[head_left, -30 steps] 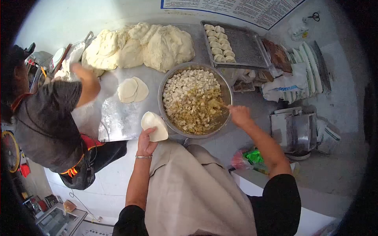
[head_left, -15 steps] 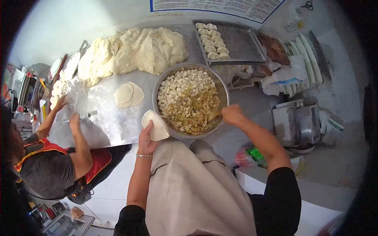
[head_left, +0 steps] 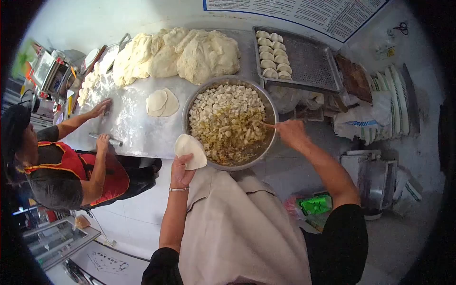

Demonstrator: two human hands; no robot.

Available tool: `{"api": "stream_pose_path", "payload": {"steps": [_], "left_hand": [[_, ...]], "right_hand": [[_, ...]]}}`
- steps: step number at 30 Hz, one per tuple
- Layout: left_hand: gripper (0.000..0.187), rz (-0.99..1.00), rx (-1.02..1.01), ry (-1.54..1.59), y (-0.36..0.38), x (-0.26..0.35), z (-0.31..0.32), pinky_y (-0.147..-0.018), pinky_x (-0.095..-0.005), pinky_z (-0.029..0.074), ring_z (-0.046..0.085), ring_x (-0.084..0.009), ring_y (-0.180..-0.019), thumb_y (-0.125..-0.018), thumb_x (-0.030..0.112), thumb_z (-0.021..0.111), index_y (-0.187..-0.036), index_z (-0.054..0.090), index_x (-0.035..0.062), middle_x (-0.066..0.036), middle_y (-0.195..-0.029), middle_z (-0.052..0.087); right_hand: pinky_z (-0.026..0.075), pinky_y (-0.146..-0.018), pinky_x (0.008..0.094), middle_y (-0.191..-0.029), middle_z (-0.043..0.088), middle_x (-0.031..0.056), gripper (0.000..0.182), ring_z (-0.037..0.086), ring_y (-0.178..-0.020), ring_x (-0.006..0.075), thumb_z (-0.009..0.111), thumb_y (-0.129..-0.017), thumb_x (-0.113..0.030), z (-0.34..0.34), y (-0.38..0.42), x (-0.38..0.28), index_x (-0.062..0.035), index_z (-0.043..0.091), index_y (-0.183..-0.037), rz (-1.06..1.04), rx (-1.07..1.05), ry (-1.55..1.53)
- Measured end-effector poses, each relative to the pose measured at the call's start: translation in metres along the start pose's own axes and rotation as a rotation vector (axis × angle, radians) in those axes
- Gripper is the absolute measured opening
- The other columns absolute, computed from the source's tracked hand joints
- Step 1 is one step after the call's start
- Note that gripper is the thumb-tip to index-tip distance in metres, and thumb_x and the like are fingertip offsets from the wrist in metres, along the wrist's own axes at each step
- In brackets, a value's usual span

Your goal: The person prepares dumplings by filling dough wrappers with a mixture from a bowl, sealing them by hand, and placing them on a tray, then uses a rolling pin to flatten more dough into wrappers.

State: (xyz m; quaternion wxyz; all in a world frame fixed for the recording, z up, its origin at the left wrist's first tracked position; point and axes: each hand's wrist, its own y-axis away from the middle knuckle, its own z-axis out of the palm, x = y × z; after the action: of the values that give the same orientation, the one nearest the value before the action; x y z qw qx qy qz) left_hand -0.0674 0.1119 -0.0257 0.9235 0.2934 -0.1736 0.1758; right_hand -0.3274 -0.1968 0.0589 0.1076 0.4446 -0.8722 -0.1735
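A round flat dough wrapper (head_left: 192, 148) lies across the fingers of my left hand (head_left: 181, 172), the thumb on top of it, at the near left rim of a large metal bowl (head_left: 185, 116). Inside the bowl is a filling (head_left: 228, 121) of pale cubes, with a yellowish-brown mixed part on the near side. My right hand (head_left: 290, 133), at the bowl's right rim, is closed around a thin brownish utensil (head_left: 269, 125); its far end reaches into the filling and cannot be made out. A few more wrappers (head_left: 162, 102) overlap on the table left of the bowl.
Behind the bowl sits a big dough mass (head_left: 190, 54). A perforated tray (head_left: 311, 59) at the back right carries rows of filled dumplings (head_left: 274, 53). On the left a co-worker (head_left: 61, 166) has one hand on a rolling pin (head_left: 113, 140) and the other over the floured table (head_left: 137, 133).
The view has shifted, so the table and tray appear farther right. My right hand has moved slightly up along the bowl's rim with the utensil. The co-worker's far hand has reached out over the table.
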Motion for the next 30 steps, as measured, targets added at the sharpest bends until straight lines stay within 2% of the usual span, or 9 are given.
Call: {"api": "stream_pose_path", "payload": {"steps": [4,7,10,13,19,22,25,28,30], "left_hand": [[0.05,0.029,0.07,0.084,0.003,-0.028,0.0,-0.104,-0.0505,0.047,0.058,-0.0325,-0.12,-0.09,0.0,0.053,-0.139,0.044,0.0029,-0.015,-0.132,0.058],[0.044,0.028,0.108,0.176,0.013,-0.043,0.016,-0.105,-0.0506,0.047,0.058,-0.0317,-0.12,-0.097,0.012,0.054,-0.139,0.044,0.0033,-0.015,-0.132,0.058],[0.044,0.11,0.159,0.134,0.019,-0.06,0.025,-0.106,-0.0509,0.045,0.058,-0.032,-0.121,-0.102,0.027,0.051,-0.139,0.044,0.0035,-0.015,-0.134,0.058],[0.046,0.131,0.156,0.179,0.017,-0.072,0.024,-0.105,-0.0515,0.045,0.057,-0.0324,-0.122,-0.104,0.034,0.046,-0.139,0.045,0.0043,-0.015,-0.135,0.057],[0.046,0.137,0.253,0.08,-0.015,-0.087,0.035,-0.105,-0.0514,0.045,0.057,-0.0322,-0.122,-0.107,0.035,0.035,-0.139,0.045,0.0039,-0.015,-0.136,0.056],[0.048,0.064,0.252,0.059,-0.041,-0.096,0.053,-0.107,-0.0506,0.044,0.056,-0.0339,-0.123,-0.107,0.037,0.031,-0.14,0.044,0.004,-0.015,-0.137,0.056],[0.051,0.065,0.183,0.138,-0.063,-0.107,0.083,-0.11,-0.0541,0.039,0.052,-0.0346,-0.127,-0.107,0.04,0.027,-0.141,0.042,0.0048,-0.016,-0.139,0.053],[0.054,0.007,0.166,0.242,-0.065,-0.107,0.109,-0.109,-0.0608,0.036,0.049,-0.0364,-0.128,-0.107,0.044,0.023,-0.142,0.04,0.0068,-0.016,-0.14,0.05],[0.055,0.008,0.166,0.255,-0.063,-0.11,0.107,-0.109,-0.0613,0.035,0.049,-0.0372,-0.128,-0.106,0.046,0.024,-0.142,0.04,0.0075,-0.016,-0.141,0.049]], "right_hand": [[0.055,-0.069,0.0472,-0.085,0.072,0.0158,0.016,0.071,-0.084,0.0334,0.062,-0.084,-0.011,0.018,0.0,0.009,-0.0052,0.072,-0.095,-0.017,0.056,0.059],[0.055,-0.07,0.0478,-0.085,0.071,0.0186,0.018,0.071,-0.084,0.035,0.058,-0.086,-0.01,0.043,-0.014,-0.007,-0.0026,0.07,-0.097,-0.135,-0.075,-0.04],[0.055,-0.074,0.048,-0.09,0.07,0.0211,0.02,0.069,-0.085,0.0372,0.053,-0.089,-0.011,0.076,-0.033,-0.017,0.0001,0.069,-0.096,-0.142,-0.154,-0.315],[0.053,-0.076,0.046,-0.096,0.069,0.0208,0.024,0.067,-0.087,0.0373,0.052,-0.092,-0.014,0.093,-0.034,-0.014,-0.0002,0.069,-0.102,-0.28,-0.031,-0.643],[0.052,-0.078,0.0427,-0.098,0.069,0.0185,0.033,0.066,-0.089,0.0352,0.051,-0.097,-0.021,0.072,-0.007,-0.009,-0.005,0.065,-0.123,-0.275,-0.062,-1.054],[0.052,-0.08,0.0442,-0.101,0.069,0.0191,0.036,0.066,-0.092,0.0354,0.049,-0.1,-0.023,0.037,0.017,-0.018,-0.0071,0.061,-0.13,-0.233,0.004,-0.994],[0.053,-0.075,0.0446,-0.096,0.065,0.0152,0.04,0.066,-0.086,0.0337,0.051,-0.096,-0.014,0.049,0.028,-0.034,-0.0105,0.058,-0.135,-0.298,0.345,-0.92],[0.05,-0.063,0.0426,-0.08,0.057,0.0105,0.047,0.061,-0.07,0.0306,0.053,-0.089,-0.003,0.064,0.035,-0.046,-0.0125,0.06,-0.135,-0.274,0.572,-0.481],[0.05,-0.063,0.0427,-0.082,0.054,0.0101,0.053,0.06,-0.072,0.0301,0.052,-0.086,0.0,0.072,0.041,-0.05,-0.0147,0.058,-0.137,-0.277,0.603,-0.471]]}}
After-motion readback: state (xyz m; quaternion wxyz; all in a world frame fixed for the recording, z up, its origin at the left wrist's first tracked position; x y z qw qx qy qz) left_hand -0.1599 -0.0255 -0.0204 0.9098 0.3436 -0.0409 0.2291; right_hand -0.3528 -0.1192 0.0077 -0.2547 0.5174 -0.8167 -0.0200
